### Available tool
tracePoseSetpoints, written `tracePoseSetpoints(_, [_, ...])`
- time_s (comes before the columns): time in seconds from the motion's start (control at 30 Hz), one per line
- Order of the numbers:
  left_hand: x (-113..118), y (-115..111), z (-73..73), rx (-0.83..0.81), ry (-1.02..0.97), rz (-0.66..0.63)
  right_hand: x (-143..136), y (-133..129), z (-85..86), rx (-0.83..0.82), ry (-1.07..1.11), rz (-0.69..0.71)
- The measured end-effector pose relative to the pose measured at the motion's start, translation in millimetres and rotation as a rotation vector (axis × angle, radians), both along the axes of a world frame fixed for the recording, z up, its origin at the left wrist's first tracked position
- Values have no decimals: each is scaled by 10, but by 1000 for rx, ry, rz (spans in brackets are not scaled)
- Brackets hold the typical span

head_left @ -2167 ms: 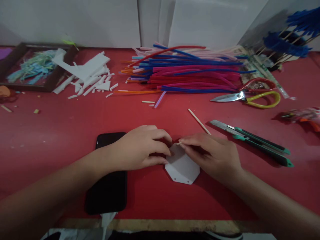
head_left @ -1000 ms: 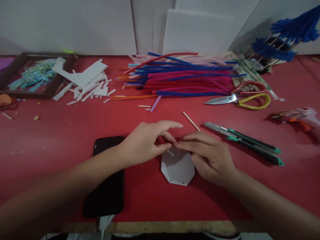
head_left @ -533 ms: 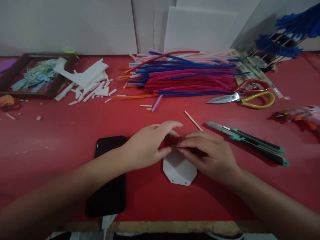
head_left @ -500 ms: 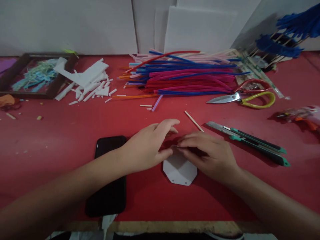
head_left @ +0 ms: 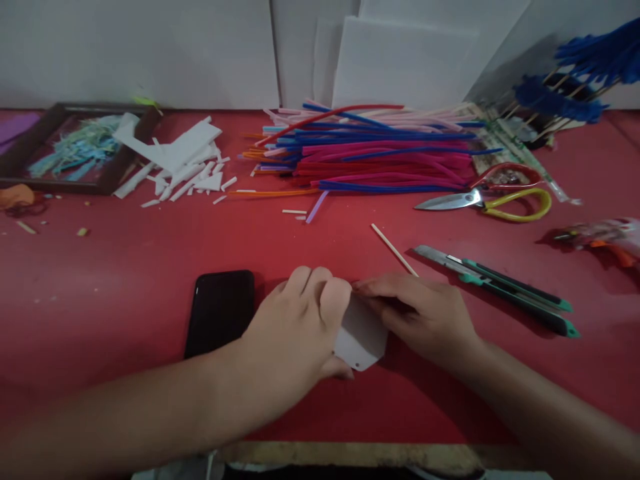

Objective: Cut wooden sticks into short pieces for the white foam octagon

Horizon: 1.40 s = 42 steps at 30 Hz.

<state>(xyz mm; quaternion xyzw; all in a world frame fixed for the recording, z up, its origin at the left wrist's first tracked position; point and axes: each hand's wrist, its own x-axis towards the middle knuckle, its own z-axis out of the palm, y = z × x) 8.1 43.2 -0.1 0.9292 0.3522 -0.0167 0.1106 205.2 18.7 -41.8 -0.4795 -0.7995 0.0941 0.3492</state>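
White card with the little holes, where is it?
In the head view, the white card is just right of centre, below the middle, between the left hand and the right hand.

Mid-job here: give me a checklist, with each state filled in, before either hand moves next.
1. Left hand at the white card: ok, against its left side.
2. Right hand at the card: ok, by its far right edge.
3. Whether the right hand pinches anything: cannot tell, hidden.
4. Wooden stick apart from the right hand: cannot tell, its near end meets the hand's outline.
5. Scissors away from both hands: ok, beyond the utility knife.
6. Phone fully visible: not ok, left forearm hides its near part.
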Motion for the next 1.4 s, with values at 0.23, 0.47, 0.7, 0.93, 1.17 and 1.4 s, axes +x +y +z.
tracePoseSetpoints(0.23, [-285, 380, 97, -63, 55, 89, 25, -69, -7, -15, 35, -87])
tracePoseSetpoints(0.47, [-501, 425, 63, -128, -163, 44, 59, -128, -5, -133, 92, -161])
tracePoseSetpoints(0.7, [-368, 340, -152, -81, -326, -20, 133, -128, -37, -211, 317, -243])
tracePoseSetpoints(0.93, [-429, 431, -224, -121, -425, -43, 155, -57, -22, -204, 218, -243])
tracePoseSetpoints(1.17, [-347, 395, -208, -103, -419, 33, 170, -20, 21, -94, 104, -208])
tracePoseSetpoints(1.4, [-316, 387, -242, -65, -383, -29, 165, -27, 88, -68, 5, -148])
